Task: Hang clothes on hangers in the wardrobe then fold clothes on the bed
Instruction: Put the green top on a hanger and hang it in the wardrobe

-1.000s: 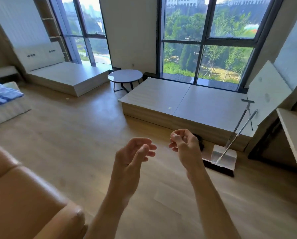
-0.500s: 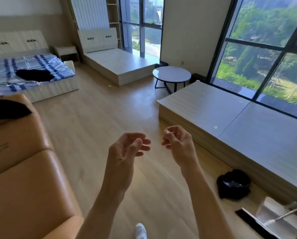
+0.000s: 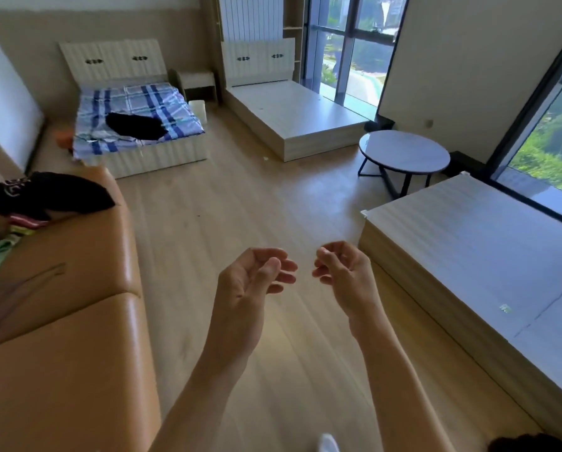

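Left hand (image 3: 252, 285) and right hand (image 3: 346, 278) are raised in front, just apart, fingers loosely curled, holding nothing, same pose as half a second ago. The change is the view: it has swung left, so the mop is gone and the sofa (image 3: 77, 321) with its clothes pile (image 3: 44, 197) now shows at left. Farther off, the bed (image 3: 136, 102) is fully in view, with a black garment (image 3: 134, 125) lying on the plaid sheet. My read: the person is turning toward the clothes and nothing is picked up yet. No wardrobe or hangers in view.

Writing: white print on the pile's black top and a sticker (image 3: 504, 308) on the platform (image 3: 469, 256), both unreadable.
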`<state>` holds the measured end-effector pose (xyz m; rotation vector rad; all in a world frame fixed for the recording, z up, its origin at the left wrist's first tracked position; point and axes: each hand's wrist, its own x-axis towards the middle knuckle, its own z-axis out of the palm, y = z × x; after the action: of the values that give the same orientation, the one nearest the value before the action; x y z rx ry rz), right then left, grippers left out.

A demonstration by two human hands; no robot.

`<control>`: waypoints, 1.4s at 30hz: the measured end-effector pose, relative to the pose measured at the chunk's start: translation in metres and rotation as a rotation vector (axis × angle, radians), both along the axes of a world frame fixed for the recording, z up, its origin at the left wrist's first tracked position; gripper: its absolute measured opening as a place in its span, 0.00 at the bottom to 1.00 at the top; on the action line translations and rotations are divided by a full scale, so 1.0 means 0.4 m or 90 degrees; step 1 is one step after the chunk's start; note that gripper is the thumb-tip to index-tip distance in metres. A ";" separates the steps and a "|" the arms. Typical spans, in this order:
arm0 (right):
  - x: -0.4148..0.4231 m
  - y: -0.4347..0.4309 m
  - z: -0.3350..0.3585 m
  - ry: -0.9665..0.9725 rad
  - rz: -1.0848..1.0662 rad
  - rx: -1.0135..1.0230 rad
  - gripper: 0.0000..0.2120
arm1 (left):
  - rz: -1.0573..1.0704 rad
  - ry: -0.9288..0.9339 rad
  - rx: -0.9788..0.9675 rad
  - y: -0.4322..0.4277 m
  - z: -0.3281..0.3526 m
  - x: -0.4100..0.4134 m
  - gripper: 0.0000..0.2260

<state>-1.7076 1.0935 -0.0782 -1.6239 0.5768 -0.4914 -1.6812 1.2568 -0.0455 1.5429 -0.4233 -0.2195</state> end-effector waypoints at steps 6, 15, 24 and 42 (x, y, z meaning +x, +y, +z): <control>0.366 -0.081 -0.034 0.001 0.100 0.025 0.04 | 0.098 0.005 0.002 -0.080 -0.045 0.300 0.08; 0.981 -0.152 0.025 -0.028 0.284 0.019 0.04 | 0.297 -0.011 -0.039 -0.143 0.004 0.778 0.15; 1.441 -0.021 -0.013 0.011 0.462 0.039 0.04 | 0.452 0.030 -0.070 -0.070 -0.042 1.180 0.12; 2.381 0.251 -0.057 0.064 0.565 0.045 0.06 | 0.544 0.051 -0.098 0.164 -0.038 2.107 0.10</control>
<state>-0.7553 1.1938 -0.1010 -1.6581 -0.0894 0.2662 -0.8384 1.3223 -0.0607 1.4308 0.2946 0.4057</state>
